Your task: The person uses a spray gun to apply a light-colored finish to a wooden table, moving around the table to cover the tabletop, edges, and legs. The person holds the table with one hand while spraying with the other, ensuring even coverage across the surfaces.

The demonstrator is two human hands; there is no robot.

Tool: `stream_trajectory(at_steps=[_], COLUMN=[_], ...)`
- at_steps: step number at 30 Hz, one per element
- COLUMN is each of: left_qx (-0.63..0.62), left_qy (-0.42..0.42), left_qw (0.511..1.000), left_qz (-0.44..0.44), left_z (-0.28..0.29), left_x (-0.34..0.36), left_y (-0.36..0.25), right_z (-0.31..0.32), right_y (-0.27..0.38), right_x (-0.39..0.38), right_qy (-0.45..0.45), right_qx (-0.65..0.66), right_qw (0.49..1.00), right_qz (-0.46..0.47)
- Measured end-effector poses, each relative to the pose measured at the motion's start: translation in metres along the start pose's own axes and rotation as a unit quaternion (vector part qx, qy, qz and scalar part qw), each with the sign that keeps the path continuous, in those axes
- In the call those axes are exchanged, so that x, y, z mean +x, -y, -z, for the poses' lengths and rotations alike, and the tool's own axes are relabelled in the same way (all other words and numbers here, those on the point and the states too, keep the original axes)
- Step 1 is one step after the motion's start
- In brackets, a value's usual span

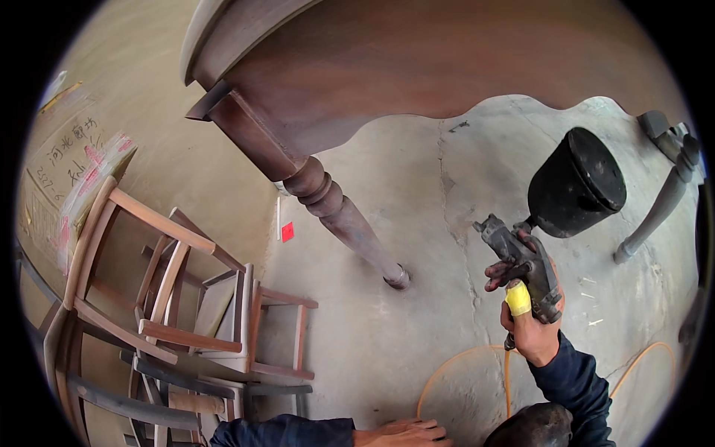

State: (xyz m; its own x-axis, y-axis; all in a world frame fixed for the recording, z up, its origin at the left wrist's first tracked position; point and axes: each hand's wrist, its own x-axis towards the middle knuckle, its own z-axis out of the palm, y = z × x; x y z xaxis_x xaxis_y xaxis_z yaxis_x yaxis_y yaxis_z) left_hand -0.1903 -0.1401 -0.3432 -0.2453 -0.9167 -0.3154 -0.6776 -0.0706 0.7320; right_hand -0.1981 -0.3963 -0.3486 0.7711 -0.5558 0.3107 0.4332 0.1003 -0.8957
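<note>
My right hand (535, 328), with yellow tape round the thumb, grips a dark, paint-stained spray gun (521, 261). A black cup (570, 186) sits on the gun, tilted. The nozzle end points left, toward a turned wooden leg (350, 216), and is apart from it. That leg carries a brown wooden furniture piece (447, 59) with a wavy lower edge, patchy red-brown in colour. Low at the bottom edge lies my left hand (402, 433), its fingers stretched out and holding nothing; the picture's edge cuts it off.
Wooden chairs (160, 216) are crowded together at the left. Behind them leans a cardboard box (71, 164). An orange hose (447, 365) loops over the cracked concrete floor (417, 335). Another furniture leg (659, 205) stands at the right. A dark rounded thing (532, 428) shows below my right forearm.
</note>
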Motion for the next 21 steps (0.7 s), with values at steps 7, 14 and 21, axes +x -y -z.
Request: stream_trajectory(at_steps=[7,14,21], left_qx=[0.005,-0.003,0.009], left_qy=[-0.024,-0.03,0.01], left_qw=[0.999,0.997,0.999], left_qz=[-0.037,-0.068,-0.051], left_z=[-0.004,-0.008,-0.005], left_x=[-0.001,-0.002,0.005], left_y=[0.004,0.002,-0.002], right_z=[-0.021,-0.036,-0.044], right_y=[0.018,0.031,0.044], right_x=[0.013,0.016,0.01], right_qy=[0.029,0.054,0.083], right_qx=[-0.004,-0.056,-0.009], right_qw=[0.999,0.996,0.994], right_qz=[-0.04,-0.051,-0.067])
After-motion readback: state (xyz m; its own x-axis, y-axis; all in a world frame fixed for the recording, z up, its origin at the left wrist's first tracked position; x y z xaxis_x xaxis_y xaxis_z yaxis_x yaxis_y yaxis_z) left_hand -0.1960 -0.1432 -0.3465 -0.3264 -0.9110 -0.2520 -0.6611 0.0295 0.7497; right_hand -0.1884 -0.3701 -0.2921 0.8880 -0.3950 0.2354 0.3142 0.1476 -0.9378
